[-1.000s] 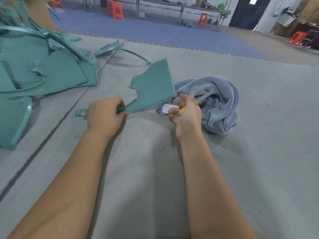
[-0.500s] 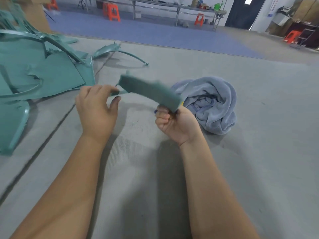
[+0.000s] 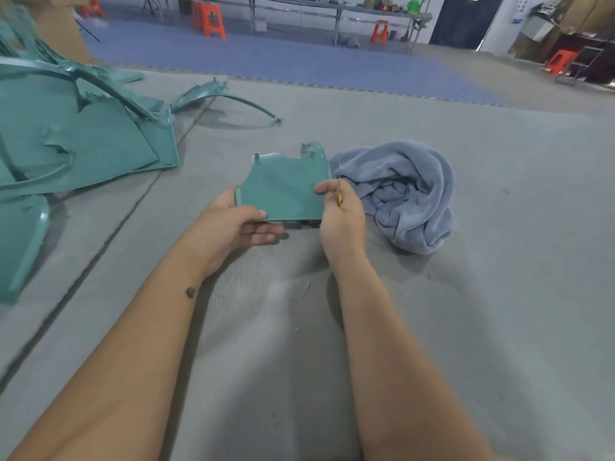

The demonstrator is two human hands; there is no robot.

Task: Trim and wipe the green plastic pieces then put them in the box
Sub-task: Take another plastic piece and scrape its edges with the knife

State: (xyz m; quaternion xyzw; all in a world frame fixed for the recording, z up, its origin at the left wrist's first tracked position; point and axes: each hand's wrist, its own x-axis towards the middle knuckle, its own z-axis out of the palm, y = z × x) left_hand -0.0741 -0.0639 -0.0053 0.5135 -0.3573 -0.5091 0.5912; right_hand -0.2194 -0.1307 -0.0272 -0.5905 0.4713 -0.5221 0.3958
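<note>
Both hands hold one green plastic piece (image 3: 283, 188) just above the grey floor mat, its glossy face turned up toward me. My left hand (image 3: 233, 227) grips its near left edge, thumb on top. My right hand (image 3: 339, 217) pinches the right edge and also holds a small yellow-handled knife (image 3: 338, 194), whose thin blade points up. A crumpled blue-grey towel (image 3: 409, 191) lies on the mat right of my right hand. A pile of green plastic pieces (image 3: 76, 144) lies at the left. No box is clearly in view.
A curved green strip (image 3: 226, 98) lies beyond the pile. A cardboard corner (image 3: 63, 28) shows at the top left. Farther off are a blue mat (image 3: 299, 61), orange stools (image 3: 208, 19) and a long table (image 3: 332, 8). Small plastic shavings dot the grey mat (image 3: 499, 294).
The piece was held by its tip in my left hand, then turned over between both hands. It now faces me flat, gripped on both sides. The knife stayed in my right hand.
</note>
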